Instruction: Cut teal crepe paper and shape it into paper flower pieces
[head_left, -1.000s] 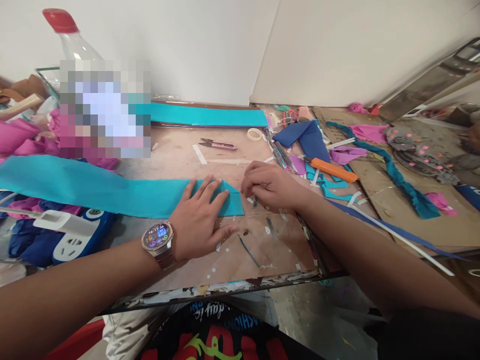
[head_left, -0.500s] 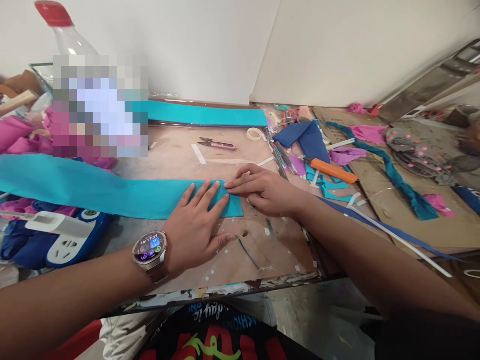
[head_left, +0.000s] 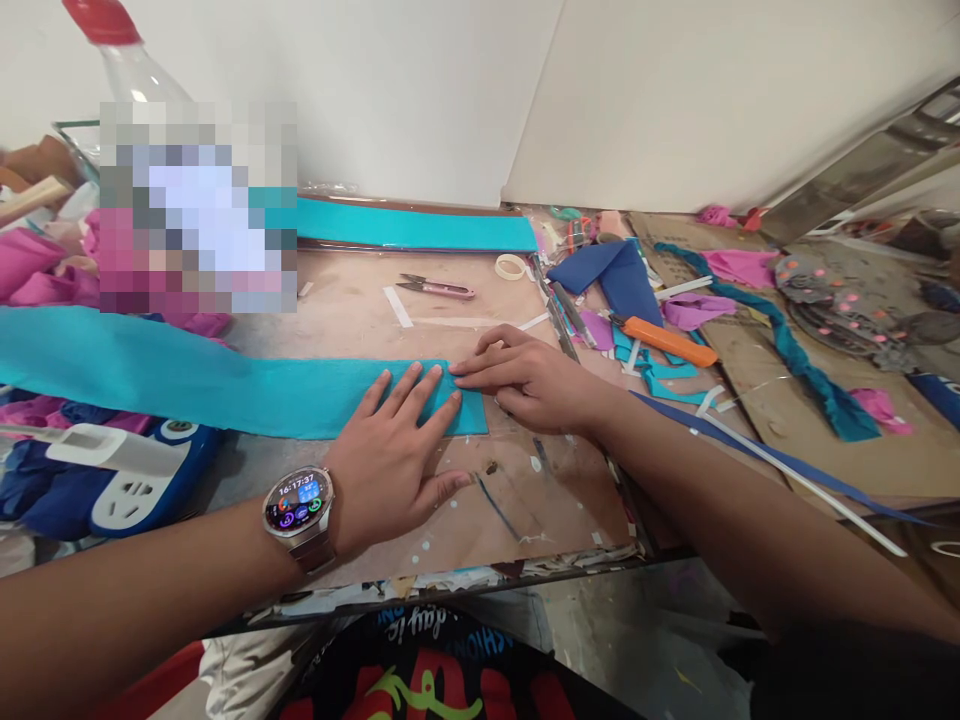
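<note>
A long turquoise fabric strip (head_left: 300, 395) lies across the worktable, its squared end near the middle. My left hand (head_left: 394, 455) presses flat on this strip near that end, fingers spread and thumb out on the tabletop. A smartwatch (head_left: 298, 505) is on the left wrist. From the right, my right hand (head_left: 536, 385) reaches in with its front fingers stretched out, their tips touching the strip's top edge near the corner. Its thumb is tucked below, and I see nothing gripped in it. Thread snips (head_left: 436, 287) lie behind the hands.
Behind runs another turquoise strip (head_left: 420, 228). A tape roll (head_left: 511, 267), an orange utility knife (head_left: 664, 340) and fabric scraps lie to the right. A blue-and-white power strip (head_left: 142, 485) sits at left, below a blurred-out patch and a red-capped bottle (head_left: 105, 22).
Both hands stay in place on the turquoise strip. Only the camera view has shifted slightly.
</note>
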